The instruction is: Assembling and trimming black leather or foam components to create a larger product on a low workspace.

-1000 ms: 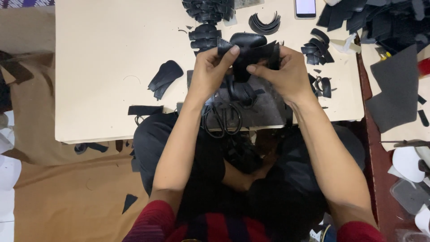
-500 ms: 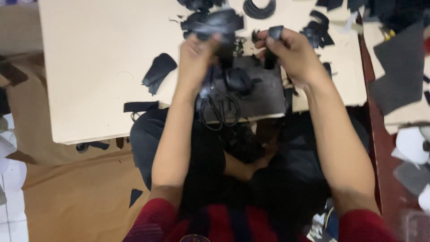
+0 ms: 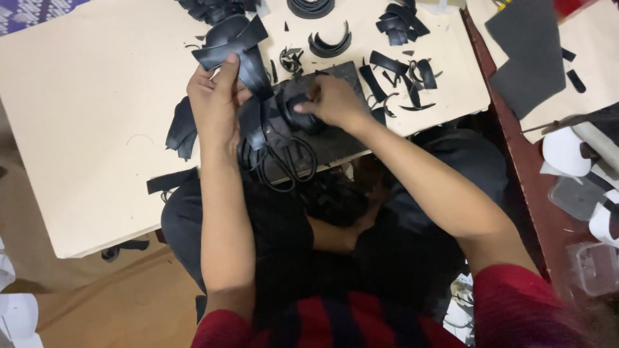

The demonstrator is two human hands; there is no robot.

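My left hand grips a bunch of black leather strips and holds them up over the pale board. My right hand presses down on a small black leather piece lying on a dark cutting mat at the board's near edge. Black-handled scissors lie on the mat just below both hands.
Several black curved offcuts and ring-shaped pieces are scattered over the board's far side. A dark grey sheet lies at the right on another pale surface. White parts and clear plastic boxes sit at the far right. My crossed legs are below the board.
My hands have parted: the left one lifted the strip bunch up and to the left, the right one dropped onto the mat with a small piece. The camera view has shifted.
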